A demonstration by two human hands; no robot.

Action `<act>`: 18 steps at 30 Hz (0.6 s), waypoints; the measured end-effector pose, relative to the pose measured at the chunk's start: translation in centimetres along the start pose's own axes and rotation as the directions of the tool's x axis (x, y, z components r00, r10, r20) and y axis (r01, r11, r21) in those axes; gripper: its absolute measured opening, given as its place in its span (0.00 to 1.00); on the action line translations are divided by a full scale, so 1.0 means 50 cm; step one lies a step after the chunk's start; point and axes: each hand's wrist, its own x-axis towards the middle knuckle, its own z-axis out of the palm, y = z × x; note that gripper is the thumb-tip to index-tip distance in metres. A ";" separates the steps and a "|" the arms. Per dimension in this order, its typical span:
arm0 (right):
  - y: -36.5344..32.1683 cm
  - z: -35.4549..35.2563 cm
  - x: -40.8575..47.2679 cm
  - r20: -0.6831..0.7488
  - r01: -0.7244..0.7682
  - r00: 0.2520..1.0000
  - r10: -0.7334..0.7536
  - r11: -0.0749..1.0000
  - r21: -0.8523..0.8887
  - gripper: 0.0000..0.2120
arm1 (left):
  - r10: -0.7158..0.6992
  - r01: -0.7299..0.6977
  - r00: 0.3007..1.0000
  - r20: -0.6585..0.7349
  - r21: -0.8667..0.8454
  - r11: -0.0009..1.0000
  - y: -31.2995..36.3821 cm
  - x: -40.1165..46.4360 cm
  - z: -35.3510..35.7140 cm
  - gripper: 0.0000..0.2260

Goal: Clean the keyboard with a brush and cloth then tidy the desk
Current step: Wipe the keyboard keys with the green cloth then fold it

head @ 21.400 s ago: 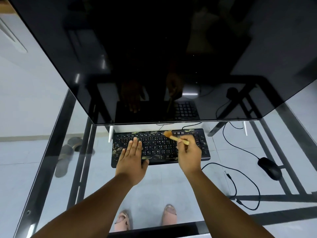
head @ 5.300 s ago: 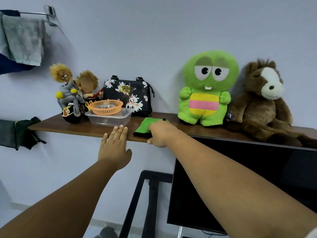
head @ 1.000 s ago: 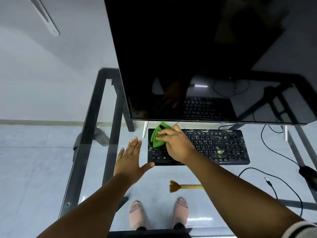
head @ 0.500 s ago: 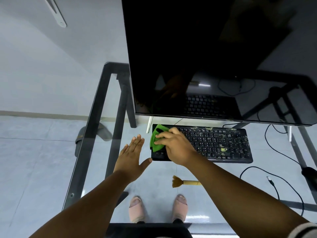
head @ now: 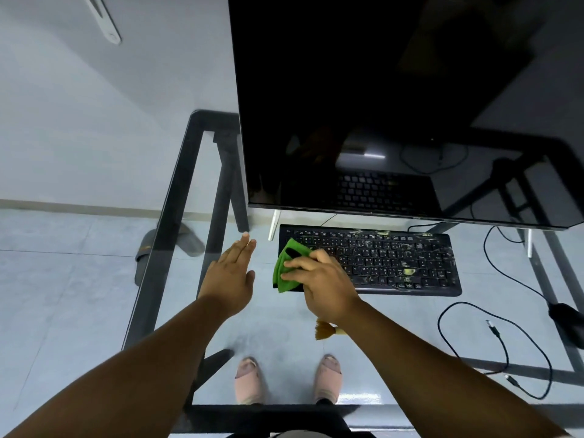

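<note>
Head view. The right hand (head: 319, 279) grips the green cloth (head: 286, 267), bunched under curled fingers, and presses it on the left end of the black keyboard (head: 379, 257). The keyboard lies on the glass table (head: 177, 216) just in front of the monitor (head: 379, 105). The left hand (head: 230, 273) is flat with fingers straight, holding nothing, at 9 o'clock of the cloth; whether it touches the glass cannot be told. The brush (head: 324, 330) lies on the table at 6 o'clock of the keyboard, partly hidden by the right wrist.

Procedure, as judged: the wiping step is in hand and only beginning. Pale debris shows on the keys toward 3 o'clock. Wipe row by row toward that end with light, even pressure. Steady the keyboard's near edge with the left hand to prevent sliding on the glass. Keep the cloth clear of the cable (head: 505, 343).
</note>
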 end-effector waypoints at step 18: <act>0.020 0.002 -0.020 -0.182 -0.270 0.944 0.275 0.961 0.054 0.23 | 0.052 -0.103 0.975 0.217 0.232 0.967 0.049 0.060 -0.062 0.45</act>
